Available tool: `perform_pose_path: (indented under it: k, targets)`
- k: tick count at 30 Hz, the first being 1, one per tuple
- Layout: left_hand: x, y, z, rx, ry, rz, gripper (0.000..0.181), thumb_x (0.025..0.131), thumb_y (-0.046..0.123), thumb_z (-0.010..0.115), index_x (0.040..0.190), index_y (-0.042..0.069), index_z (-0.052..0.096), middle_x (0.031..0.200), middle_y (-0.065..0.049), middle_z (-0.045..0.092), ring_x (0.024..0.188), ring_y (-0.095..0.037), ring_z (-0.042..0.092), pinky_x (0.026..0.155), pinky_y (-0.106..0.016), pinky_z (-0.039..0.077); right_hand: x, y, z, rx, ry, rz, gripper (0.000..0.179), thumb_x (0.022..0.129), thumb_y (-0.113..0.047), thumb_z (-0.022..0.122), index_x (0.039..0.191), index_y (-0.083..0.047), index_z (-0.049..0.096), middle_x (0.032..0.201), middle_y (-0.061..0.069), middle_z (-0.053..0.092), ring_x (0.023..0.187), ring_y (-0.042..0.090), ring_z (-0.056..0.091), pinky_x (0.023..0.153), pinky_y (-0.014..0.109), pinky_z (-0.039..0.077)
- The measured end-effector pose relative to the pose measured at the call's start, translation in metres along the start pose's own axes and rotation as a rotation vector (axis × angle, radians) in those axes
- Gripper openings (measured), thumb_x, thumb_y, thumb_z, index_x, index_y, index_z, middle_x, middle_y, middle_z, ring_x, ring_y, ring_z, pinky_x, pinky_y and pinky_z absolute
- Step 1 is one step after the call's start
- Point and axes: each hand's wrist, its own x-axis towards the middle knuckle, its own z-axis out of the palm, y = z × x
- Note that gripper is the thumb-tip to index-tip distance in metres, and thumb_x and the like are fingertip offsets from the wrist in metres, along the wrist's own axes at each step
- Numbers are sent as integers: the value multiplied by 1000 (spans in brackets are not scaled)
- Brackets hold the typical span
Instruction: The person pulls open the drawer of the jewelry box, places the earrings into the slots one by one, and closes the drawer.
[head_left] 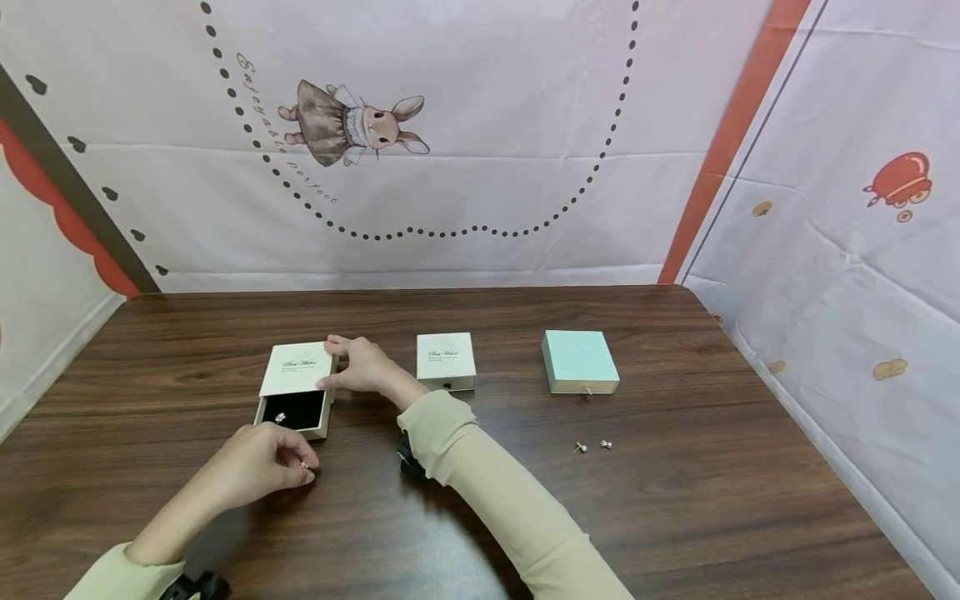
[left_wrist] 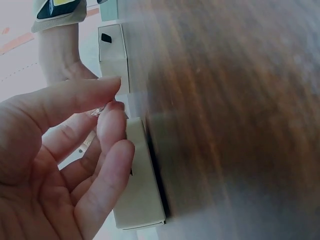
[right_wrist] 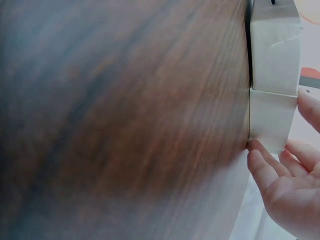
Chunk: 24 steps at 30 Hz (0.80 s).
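Observation:
On the left of the table stands a cream drawer box [head_left: 298, 369] with its drawer [head_left: 324, 425] slid out toward me. One shiny stud earring [head_left: 280, 417] sits on the drawer's black lining. Just in front of the drawer, my left hand [head_left: 258, 467] pinches a small earring [left_wrist: 97, 111] between thumb and fingertip; the fingers partly cover it. My right hand [head_left: 363, 367] holds the box sleeve at its right side. In the right wrist view, fingers [right_wrist: 262, 162] touch the end of the sleeve [right_wrist: 272, 117], and another digit rests at its top edge.
A second cream box [head_left: 446, 358] stands closed at the middle, right beside my right wrist. Farther right is a closed mint-green box [head_left: 579, 358] with a small pull tab. Two stud earrings, one [head_left: 581, 447] left of the other [head_left: 606, 444], lie before it on the wooden table [head_left: 712, 467].

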Motion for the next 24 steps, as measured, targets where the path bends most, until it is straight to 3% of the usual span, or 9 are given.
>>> perform_pose_path:
  k: [5, 10, 15, 24]
  targets:
    - [-1, 2, -1, -6, 51, 11, 9, 72, 10, 72, 75, 19, 71, 64, 14, 62, 55, 3, 47, 49, -20, 39, 0, 0, 0, 1, 2, 3, 67, 81, -29, 69, 139, -16, 38, 146, -9, 29, 114, 10, 52, 94, 22, 38]
    - [-1, 5, -1, 21, 119, -2, 5, 72, 15, 75, 74, 19, 72, 61, 15, 57, 55, 3, 46, 50, -20, 38, 1, 0, 1, -9, 7, -1, 67, 81, -29, 69, 139, -16, 38, 146, -9, 30, 114, 10, 51, 95, 22, 38]
    - [-1, 6, -2, 31, 148, 0, 4, 72, 16, 74, 74, 17, 71, 61, 14, 56, 56, 2, 45, 51, -21, 38, 0, 0, 1, 21, 4, -10, 66, 81, -26, 69, 139, -14, 38, 146, -8, 30, 112, 10, 53, 90, 19, 40]
    - [0, 7, -5, 35, 232, -16, 13, 69, 13, 74, 75, 16, 63, 62, 11, 56, 55, 1, 49, 52, -21, 39, 0, 0, 0, 37, 5, -6, 67, 81, -26, 69, 139, -14, 38, 146, -8, 30, 112, 10, 53, 90, 19, 40]
